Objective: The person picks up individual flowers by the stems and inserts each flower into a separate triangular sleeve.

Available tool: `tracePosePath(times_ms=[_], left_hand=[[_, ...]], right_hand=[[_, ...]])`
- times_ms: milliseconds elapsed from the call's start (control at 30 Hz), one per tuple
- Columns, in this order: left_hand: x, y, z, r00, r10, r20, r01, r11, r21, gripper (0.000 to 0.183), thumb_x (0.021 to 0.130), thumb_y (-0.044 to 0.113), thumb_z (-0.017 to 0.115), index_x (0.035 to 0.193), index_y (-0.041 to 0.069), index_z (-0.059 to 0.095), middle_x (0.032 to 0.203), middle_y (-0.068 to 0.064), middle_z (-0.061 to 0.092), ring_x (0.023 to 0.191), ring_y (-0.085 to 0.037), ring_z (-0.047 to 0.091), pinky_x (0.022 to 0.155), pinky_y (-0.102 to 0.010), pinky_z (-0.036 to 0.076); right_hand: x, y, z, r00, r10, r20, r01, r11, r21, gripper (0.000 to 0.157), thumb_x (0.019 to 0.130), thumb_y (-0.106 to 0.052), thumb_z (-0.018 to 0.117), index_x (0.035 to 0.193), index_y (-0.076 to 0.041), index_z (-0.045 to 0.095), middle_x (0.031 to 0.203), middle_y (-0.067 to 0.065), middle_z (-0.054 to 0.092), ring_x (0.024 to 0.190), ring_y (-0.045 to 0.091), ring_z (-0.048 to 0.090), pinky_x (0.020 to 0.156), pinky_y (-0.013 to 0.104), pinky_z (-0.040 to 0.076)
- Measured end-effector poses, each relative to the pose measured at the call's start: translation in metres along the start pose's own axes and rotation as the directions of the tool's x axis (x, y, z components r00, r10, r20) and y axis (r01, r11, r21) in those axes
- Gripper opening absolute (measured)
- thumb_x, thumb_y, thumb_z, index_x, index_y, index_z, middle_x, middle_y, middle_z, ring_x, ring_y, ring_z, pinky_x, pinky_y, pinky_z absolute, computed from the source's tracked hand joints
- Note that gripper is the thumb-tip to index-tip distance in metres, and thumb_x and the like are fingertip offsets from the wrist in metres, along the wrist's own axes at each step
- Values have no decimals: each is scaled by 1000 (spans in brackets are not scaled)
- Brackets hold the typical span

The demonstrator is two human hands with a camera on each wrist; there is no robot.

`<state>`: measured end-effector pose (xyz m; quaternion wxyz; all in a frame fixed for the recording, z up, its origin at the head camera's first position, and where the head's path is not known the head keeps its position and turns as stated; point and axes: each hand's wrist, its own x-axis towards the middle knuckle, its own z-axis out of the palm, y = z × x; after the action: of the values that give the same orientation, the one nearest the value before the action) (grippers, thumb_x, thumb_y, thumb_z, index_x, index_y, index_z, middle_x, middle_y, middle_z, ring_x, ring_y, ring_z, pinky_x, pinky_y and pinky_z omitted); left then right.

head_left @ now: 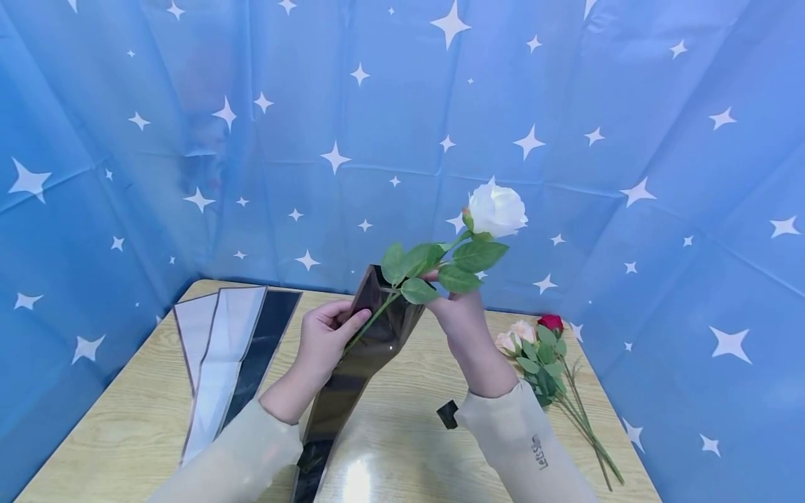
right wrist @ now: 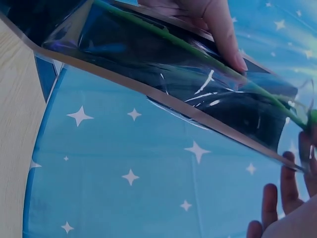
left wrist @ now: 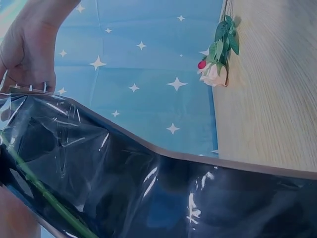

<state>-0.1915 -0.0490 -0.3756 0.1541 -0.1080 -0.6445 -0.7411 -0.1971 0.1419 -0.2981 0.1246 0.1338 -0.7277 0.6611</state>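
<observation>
A white artificial rose [head_left: 495, 208] with green leaves leans up to the right. Its green stem [right wrist: 183, 43] runs down inside a long flower sleeve [left wrist: 163, 193] with clear film in front and black behind. My left hand [head_left: 323, 340] grips the sleeve's left side, thumb in front beside the stem and fingers behind. At the sleeve's upper right rim, my right hand [head_left: 462, 328] pinches the edge just below the rose leaves, which partly hide its fingers. In the right wrist view its other fingers [right wrist: 270, 203] spread below that corner.
Flat white and black sleeves [head_left: 235, 342] lie fanned on the left of the wooden table [head_left: 402, 419]. Pale pink roses [head_left: 517, 334] and a red rose [head_left: 550, 323] lie at the right. A small black piece [head_left: 448, 414] is by my right cuff. A blue starred curtain [head_left: 402, 126] stands behind.
</observation>
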Motion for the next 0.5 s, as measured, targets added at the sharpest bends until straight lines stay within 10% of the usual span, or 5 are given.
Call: tracePosePath(times_ms=[267, 500], left_hand=[[-2, 0, 0, 1000, -23, -6, 23, 998, -54, 22, 84, 8, 70, 98, -10, 68, 73, 9, 69, 66, -7, 61, 62, -21, 50], [-2, 0, 0, 1000, -5, -28, 3, 998, -60, 21, 84, 7, 70, 97, -9, 69, 69, 8, 67, 62, -6, 56, 58, -21, 47]], right_hand=[[-4, 0, -4, 996, 10, 89, -20, 994, 108, 13, 87, -10, 67, 89, -19, 58, 95, -6, 58, 95, 13, 49, 82, 33, 42], [-4, 1, -8, 990, -13, 141, -6, 992, 129, 17, 91, -17, 64, 107, -22, 59, 113, -6, 59, 115, 14, 49, 94, 33, 42]])
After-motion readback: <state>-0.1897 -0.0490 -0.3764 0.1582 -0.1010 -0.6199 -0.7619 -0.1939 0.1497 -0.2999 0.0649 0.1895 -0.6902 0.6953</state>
